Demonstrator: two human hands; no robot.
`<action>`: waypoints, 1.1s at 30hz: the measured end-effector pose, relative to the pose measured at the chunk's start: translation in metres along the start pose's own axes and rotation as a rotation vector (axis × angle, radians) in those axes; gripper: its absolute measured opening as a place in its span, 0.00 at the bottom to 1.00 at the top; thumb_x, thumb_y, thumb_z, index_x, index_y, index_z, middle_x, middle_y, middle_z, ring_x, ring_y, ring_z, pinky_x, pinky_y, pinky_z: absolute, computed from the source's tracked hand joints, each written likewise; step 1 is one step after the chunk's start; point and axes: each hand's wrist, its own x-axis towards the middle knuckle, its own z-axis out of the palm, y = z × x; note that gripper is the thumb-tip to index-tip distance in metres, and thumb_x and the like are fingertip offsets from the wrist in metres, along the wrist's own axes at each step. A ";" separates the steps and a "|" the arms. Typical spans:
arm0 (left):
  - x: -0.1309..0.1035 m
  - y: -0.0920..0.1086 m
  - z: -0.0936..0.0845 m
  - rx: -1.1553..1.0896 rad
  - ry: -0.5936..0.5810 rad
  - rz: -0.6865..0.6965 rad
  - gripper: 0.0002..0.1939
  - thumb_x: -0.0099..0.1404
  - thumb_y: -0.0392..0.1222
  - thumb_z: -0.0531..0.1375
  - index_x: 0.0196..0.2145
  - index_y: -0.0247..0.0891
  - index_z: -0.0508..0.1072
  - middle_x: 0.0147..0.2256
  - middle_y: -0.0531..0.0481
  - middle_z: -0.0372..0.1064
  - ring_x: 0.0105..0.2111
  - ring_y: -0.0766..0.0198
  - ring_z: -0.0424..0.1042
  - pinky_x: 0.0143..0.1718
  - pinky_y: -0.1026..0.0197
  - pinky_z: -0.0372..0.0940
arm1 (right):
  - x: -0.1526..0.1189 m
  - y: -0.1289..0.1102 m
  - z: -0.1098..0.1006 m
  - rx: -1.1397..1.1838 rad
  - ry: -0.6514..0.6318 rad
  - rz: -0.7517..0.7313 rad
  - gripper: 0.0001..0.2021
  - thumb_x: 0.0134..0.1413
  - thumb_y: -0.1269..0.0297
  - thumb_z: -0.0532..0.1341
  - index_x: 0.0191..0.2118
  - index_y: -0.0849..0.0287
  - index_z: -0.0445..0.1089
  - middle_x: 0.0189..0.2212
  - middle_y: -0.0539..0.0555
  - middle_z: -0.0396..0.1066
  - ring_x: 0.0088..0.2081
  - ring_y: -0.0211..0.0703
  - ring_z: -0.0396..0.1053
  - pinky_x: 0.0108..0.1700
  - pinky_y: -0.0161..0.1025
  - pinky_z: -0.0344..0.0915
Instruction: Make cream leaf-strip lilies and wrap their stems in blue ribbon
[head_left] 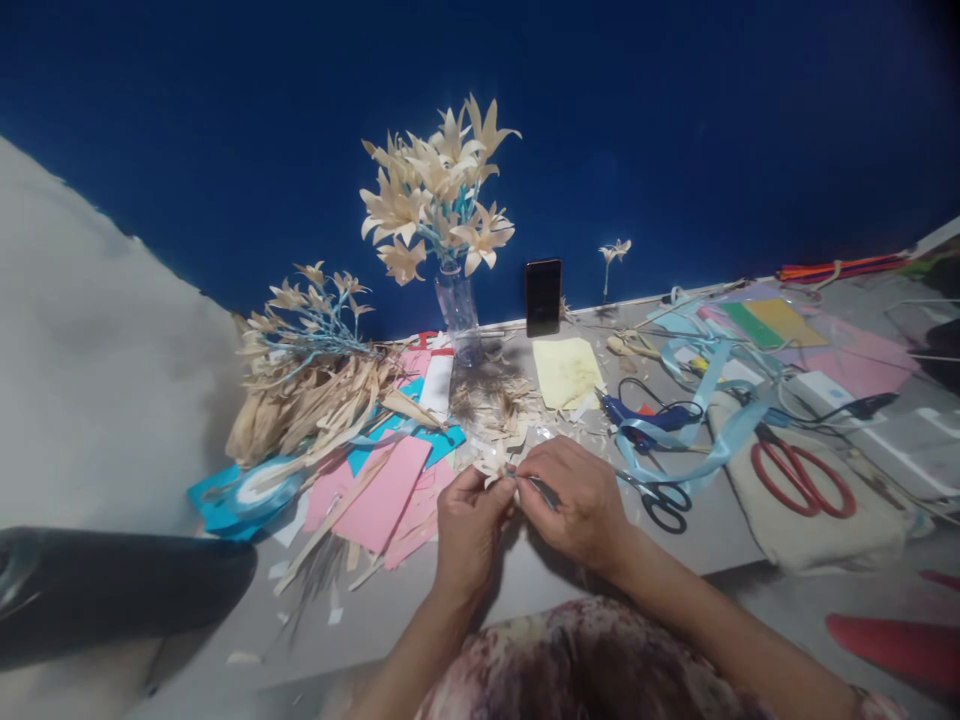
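"What are the fingers doing?"

"Gripping. The left hand pinches a pale flower; the right hand has thumb and forefinger closed at its base."

"So the flower's where?"

"Between both sets of fingertips, in front of the person's body."

"And around the hands?"

"Scraps just beyond, pink paper beside the left, black scissors near the right wrist."

"Farther out?"

"Red scissors on a cloth, a phone upright by the blue wall, and a vase holding a bouquet."
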 end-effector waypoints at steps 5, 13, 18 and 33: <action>0.001 -0.002 -0.002 -0.016 -0.020 -0.006 0.17 0.51 0.46 0.74 0.23 0.35 0.71 0.18 0.59 0.60 0.19 0.74 0.55 0.22 0.69 0.52 | 0.000 0.001 0.001 0.229 -0.048 0.304 0.04 0.51 0.71 0.61 0.27 0.57 0.70 0.25 0.49 0.72 0.28 0.40 0.69 0.32 0.36 0.62; 0.002 -0.003 0.003 -0.103 -0.019 -0.079 0.13 0.49 0.41 0.73 0.25 0.34 0.73 0.18 0.59 0.61 0.17 0.75 0.55 0.20 0.70 0.51 | 0.004 0.002 0.001 0.480 -0.143 0.611 0.04 0.49 0.66 0.61 0.26 0.59 0.71 0.21 0.48 0.71 0.24 0.38 0.66 0.27 0.33 0.61; 0.002 0.002 0.004 -0.098 0.003 -0.101 0.15 0.49 0.41 0.73 0.27 0.36 0.71 0.18 0.60 0.61 0.17 0.75 0.57 0.19 0.71 0.52 | 0.004 0.002 0.000 0.490 -0.126 0.588 0.04 0.48 0.67 0.61 0.25 0.59 0.70 0.20 0.47 0.70 0.23 0.37 0.66 0.26 0.32 0.61; 0.007 0.007 0.006 -0.221 -0.068 -0.134 0.19 0.50 0.41 0.74 0.27 0.37 0.67 0.18 0.61 0.59 0.18 0.75 0.58 0.19 0.72 0.54 | -0.005 0.004 -0.011 0.088 -0.082 -0.024 0.07 0.58 0.74 0.59 0.39 0.56 0.72 0.34 0.55 0.75 0.38 0.46 0.70 0.41 0.40 0.66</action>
